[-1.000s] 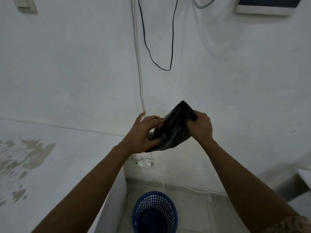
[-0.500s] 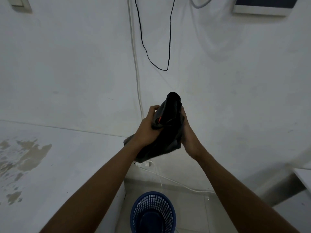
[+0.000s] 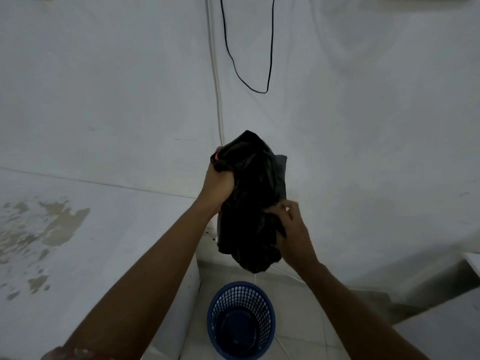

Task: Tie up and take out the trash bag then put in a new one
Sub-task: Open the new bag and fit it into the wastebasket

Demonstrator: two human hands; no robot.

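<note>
A crumpled black trash bag (image 3: 249,203) hangs in the air in front of me, partly unfolded, with a small red mark at its top left. My left hand (image 3: 217,181) grips the bag near its top. My right hand (image 3: 292,229) pinches the bag's right side lower down. Below the bag, a blue perforated plastic bin (image 3: 241,319) stands on the tiled floor with no bag in it.
A white wall corner lies ahead, with a black cable loop (image 3: 255,81) and a white conduit (image 3: 217,81) running down it. A white counter (image 3: 78,242) with stained patches is on my left. Another white ledge (image 3: 474,263) sits at the right edge.
The bag has unfolded and now hangs longer. My left hand stays at its top while my right hand has dropped down to the bag's lower right side.
</note>
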